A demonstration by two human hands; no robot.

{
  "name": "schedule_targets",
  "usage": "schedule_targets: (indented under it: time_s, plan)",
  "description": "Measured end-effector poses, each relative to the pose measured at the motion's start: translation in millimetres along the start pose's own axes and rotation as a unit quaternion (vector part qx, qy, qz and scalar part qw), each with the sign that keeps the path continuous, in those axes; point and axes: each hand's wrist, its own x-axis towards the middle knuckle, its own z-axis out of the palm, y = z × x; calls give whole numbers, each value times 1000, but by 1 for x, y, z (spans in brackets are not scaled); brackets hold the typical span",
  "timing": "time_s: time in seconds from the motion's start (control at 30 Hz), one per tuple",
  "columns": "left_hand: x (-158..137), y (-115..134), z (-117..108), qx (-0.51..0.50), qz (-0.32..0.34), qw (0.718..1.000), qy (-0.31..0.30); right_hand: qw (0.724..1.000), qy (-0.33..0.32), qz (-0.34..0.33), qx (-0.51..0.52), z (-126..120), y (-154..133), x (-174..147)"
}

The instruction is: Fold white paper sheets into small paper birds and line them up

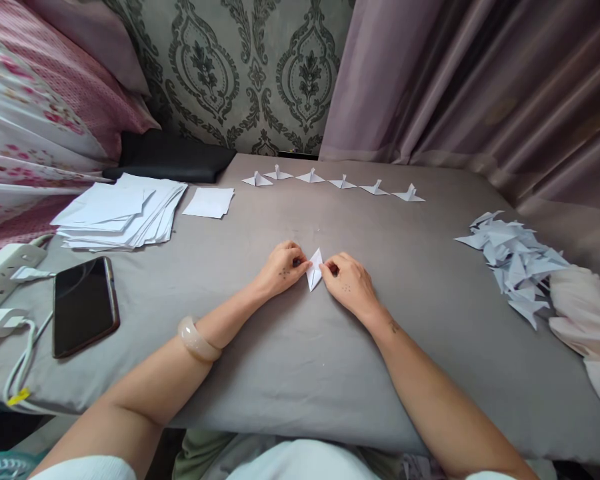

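A small white folded paper [315, 270], diamond-shaped with a crease down its middle, is held low over the grey cloth between my two hands. My left hand [284, 268] pinches its left corner with thumb and fingertips. On the opposite side, my right hand [349, 280] grips the right corner the same way. The paper's long points face away from me and toward me. Farther back, several folded paper birds [343, 182] stand in a slightly curved row.
At the left lie a stack of white paper [125, 217], a smaller pile of sheets [209, 203], a phone [85, 307] and a power strip [5, 273]. A heap of folded paper [517, 257] sits at the right beside a pale cloth [583, 307]. A black case [175, 157] lies behind.
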Motion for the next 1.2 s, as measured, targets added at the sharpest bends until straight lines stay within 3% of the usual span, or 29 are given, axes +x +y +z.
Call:
schedule_targets:
  time_s: [0.3, 0.53, 0.8, 0.87, 1.03, 1.2]
  plan:
    - [0, 2, -1, 21, 11, 1000, 3, 1000, 2, 4, 3, 1, 0, 1]
    - [1, -3, 4, 48, 83, 995, 0, 999, -14, -36, 30, 0, 4, -1]
    - [0, -6, 1, 3, 25, 1000, -15, 997, -41, -64, -9, -8, 3, -5]
    - [-1, -6, 0, 28, 49, 998, -13, 995, -49, -76, -37, -13, 2, -8]
    - [-5, 0, -2, 129, 190, 973, -35, 981, -59, -125, -132, -19, -4, -14]
    - [-11, 7, -5, 200, 218, 951, -87, 957, -79, -163, -229, -18, -14, -20]
